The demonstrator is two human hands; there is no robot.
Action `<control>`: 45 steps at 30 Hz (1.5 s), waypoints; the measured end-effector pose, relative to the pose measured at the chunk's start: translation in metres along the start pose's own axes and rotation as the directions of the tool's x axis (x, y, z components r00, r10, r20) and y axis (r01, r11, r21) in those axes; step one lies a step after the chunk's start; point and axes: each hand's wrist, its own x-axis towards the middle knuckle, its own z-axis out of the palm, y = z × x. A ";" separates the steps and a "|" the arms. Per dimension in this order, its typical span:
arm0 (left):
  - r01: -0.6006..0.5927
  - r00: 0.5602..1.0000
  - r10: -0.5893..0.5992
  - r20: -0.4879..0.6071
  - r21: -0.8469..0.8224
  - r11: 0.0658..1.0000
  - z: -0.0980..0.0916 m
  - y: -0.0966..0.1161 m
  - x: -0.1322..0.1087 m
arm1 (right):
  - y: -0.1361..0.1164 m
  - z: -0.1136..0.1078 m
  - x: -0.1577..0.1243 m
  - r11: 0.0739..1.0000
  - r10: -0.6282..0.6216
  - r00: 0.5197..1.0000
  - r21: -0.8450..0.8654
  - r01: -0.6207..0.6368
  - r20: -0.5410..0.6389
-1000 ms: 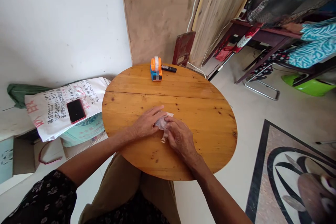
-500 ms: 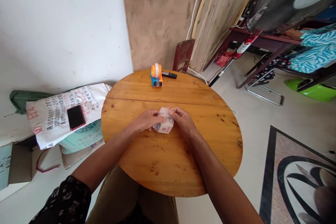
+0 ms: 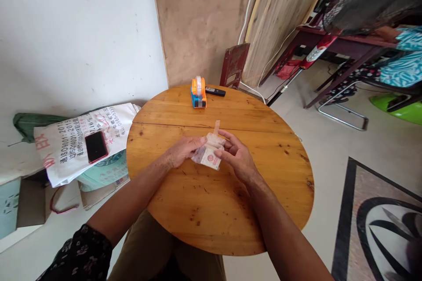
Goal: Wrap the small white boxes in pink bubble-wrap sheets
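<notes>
Between my two hands, over the middle of the round wooden table, is a small white box wrapped in clear bubble wrap, with a red print on its front. A strip of tape sticks up from its far side. My left hand is closed on the left side of the package, thumb on top. On the right side my right hand grips it with thumb in front and fingers behind. Toward the far edge stand an orange and blue tape dispenser and a black remote-like object.
At the left, a phone lies on a white printed sack. Behind the table stands a dark red chair. A standing fan is at the right, near a seated person's patterned clothing.
The package has tilted and turned, showing more of its red print. The tape strip now stands upright above it. My right hand has shifted from the far corner to the right side.
</notes>
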 end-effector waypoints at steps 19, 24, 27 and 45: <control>0.038 0.999 -0.044 -0.010 -0.336 0.941 0.013 -0.008 0.001 | -0.005 -0.004 -0.012 0.634 -0.492 0.870 -0.690 0.348 -0.013; 0.045 0.999 -0.047 0.000 -0.334 0.942 0.012 -0.009 0.000 | -0.002 -0.004 -0.010 0.614 -0.457 0.886 -0.694 0.376 0.076; 0.056 0.998 -0.054 0.015 -0.348 0.936 0.011 -0.008 0.000 | -0.001 -0.002 -0.010 0.603 -0.437 0.894 -0.707 0.369 0.095; 0.044 0.999 -0.038 0.025 -0.311 0.950 0.013 -0.003 -0.003 | -0.001 0.003 -0.011 0.654 -0.405 0.907 -0.656 0.377 0.117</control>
